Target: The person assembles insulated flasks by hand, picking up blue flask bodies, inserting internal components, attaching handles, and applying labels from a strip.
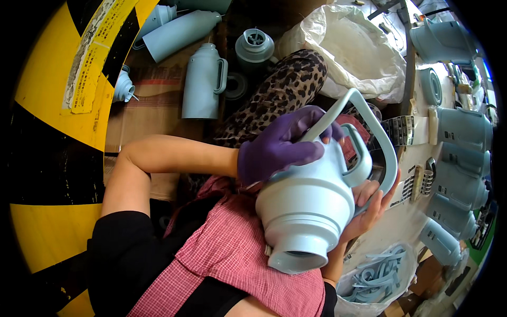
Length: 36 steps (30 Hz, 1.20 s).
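A pale blue plastic thermos flask (309, 195) lies tilted across my lap, its flared neck toward my body. A large hoop handle (390, 150) rises from it, and a smaller side handle (361, 164) sticks out at its right. My left hand (285, 142), in a purple glove with bare fingertips showing, is closed over the far part of the flask, its fingers by the hoop handle's upper arm. From the right side my bare right hand (369, 208) holds the flask, fingers curled beside the hoop handle's lower end. The flask hides part of that palm.
Another handled flask (202, 84) and several blue parts stand or lie at the far left. A white sack (348, 47) is beyond my leg. On the right, a bench (377, 222) carries a row of blue flasks; below is a bag of blue strips (375, 280). A yellow-black striped panel (58, 153) borders the left.
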Tool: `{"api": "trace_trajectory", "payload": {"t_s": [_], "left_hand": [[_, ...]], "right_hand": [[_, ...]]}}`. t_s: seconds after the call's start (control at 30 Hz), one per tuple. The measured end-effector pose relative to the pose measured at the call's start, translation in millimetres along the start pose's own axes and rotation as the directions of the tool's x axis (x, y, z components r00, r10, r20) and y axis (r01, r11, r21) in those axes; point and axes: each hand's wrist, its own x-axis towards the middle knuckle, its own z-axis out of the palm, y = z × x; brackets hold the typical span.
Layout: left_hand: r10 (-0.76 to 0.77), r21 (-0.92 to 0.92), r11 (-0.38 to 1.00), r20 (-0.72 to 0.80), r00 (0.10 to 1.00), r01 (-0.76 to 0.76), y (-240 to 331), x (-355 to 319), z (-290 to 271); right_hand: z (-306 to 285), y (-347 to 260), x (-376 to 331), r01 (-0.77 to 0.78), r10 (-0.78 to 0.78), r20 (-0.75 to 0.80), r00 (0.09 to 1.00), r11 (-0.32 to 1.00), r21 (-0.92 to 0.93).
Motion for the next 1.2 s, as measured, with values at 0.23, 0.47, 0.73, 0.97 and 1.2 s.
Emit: {"api": "trace_trajectory", "payload": {"t_s": [0.23, 0.47, 0.73, 0.97, 1.2], "left_hand": [[0.59, 0.111, 0.643, 0.559, 0.582, -0.758, 5.2, 28.5, -15.9], [0.414, 0.59, -0.505, 0.806, 0.423, -0.63, 95.2, 109.6, -21.5], [0.205, 0.72, -0.317, 0.687, 0.697, -0.617, -7.7, 84.2, -137.9], [0.291, 0.716, 0.667, -0.505, 0.812, 0.206, -91.1, -11.7, -349.8], [0.334, 0.755, 0.337, -0.655, 0.678, 0.563, -129.2, 8.1, -493.8]], "right_hand": [[7.3, -11.7, 26.7, 0.259, -0.319, 0.113, 0.941, 0.894, 0.367], [-36.3, 62.9, 138.6, -0.316, 0.103, 0.535, 0.838, 0.892, 0.322], [-238.6, -29.8, 59.0, 0.365, -0.192, -0.499, 0.845, 0.89, 0.275], [-416.8, -79.5, 57.2, 0.47, -0.604, -0.769, 0.211, 0.752, -0.462], [-622.1, -67.4, 146.3, 0.058, -0.535, -0.843, 0.058, 0.845, -0.532]]}}
